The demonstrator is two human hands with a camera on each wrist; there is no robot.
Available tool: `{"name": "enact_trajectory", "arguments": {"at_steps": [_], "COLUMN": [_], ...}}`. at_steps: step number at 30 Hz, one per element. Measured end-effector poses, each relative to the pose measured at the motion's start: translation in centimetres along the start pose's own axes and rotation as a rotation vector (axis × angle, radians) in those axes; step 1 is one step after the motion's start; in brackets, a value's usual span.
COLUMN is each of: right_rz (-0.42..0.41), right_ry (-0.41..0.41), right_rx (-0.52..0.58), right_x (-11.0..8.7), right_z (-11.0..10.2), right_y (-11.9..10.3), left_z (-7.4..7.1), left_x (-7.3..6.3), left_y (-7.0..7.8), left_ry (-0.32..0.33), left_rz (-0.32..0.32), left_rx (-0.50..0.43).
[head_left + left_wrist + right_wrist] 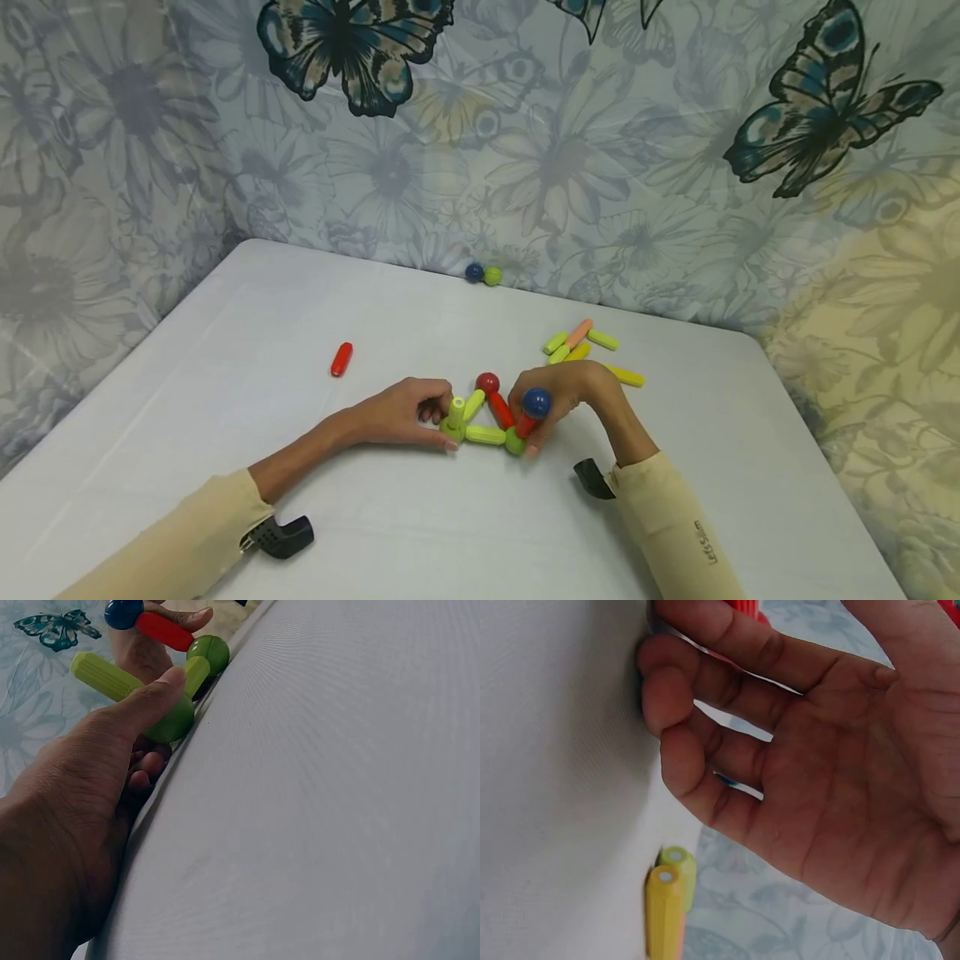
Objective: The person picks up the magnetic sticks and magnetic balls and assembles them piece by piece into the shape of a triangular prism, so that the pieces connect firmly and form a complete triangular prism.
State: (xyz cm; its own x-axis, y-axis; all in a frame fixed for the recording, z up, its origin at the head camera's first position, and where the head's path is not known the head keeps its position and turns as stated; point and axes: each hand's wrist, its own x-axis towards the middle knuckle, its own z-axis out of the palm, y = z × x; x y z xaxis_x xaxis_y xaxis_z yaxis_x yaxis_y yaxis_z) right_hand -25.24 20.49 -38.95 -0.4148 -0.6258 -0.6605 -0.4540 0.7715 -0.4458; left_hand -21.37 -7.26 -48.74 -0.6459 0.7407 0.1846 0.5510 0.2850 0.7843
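Note:
A triangle of magnetic sticks and balls lies between the hands. At its left corner my left hand (408,412) grips a green ball (174,724), thumb on top and fingers curled beneath; a green stick (105,675) stands on that ball. A red ball (487,382) forms the far corner. The right corner is another green ball (514,442), carrying a raised red stick (163,631) topped by a blue ball (536,403). Around that red stick's lower end my right hand (561,393) holds with thumb and forefinger; its other fingers (667,697) curl. The exact contact is partly hidden.
Several yellow, green and orange sticks (579,333) lie beyond the right hand. A lone red stick (341,359) is at left. Near the table's back edge sit a loose blue ball (474,272) and green ball (492,276). Patterned cloth (480,167) hangs behind the white table (405,533).

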Motion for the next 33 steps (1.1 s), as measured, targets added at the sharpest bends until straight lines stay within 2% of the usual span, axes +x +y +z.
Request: {"name": "enact_trajectory", "arguments": {"at_steps": [4,9,16,27,30,33], "right_rz": [0.063,0.139,0.088,0.111,0.133,0.151], "right_ry": [0.033,0.055,0.032,0.028,0.039,0.054], "right_rx": [-0.051,-0.059,-0.06,-0.061,-0.056,-0.046], "right_x": [0.05,0.05,0.44,0.44,0.43,0.42], "right_z": [0.21,0.48,0.37,0.33,0.42,0.47], "right_y": [-0.29,-0.49,-0.5,-0.48,-0.5,-0.52], "left_z": [0.04,0.11,-0.06,0.07,-0.06,-0.85], "left_x": [0.04,0.06,0.0,-0.05,-0.04,-0.03], "left_y": [-0.07,-0.1,0.13,0.15,0.15,0.21], "left_ry": [0.005,-0.007,0.0,-0.001,-0.02,-0.067], "left_rz": [0.008,-0.002,-0.009,-0.033,-0.048,-0.066], "left_rx": [-0.009,0.006,0.008,0.003,0.002,-0.006]}}
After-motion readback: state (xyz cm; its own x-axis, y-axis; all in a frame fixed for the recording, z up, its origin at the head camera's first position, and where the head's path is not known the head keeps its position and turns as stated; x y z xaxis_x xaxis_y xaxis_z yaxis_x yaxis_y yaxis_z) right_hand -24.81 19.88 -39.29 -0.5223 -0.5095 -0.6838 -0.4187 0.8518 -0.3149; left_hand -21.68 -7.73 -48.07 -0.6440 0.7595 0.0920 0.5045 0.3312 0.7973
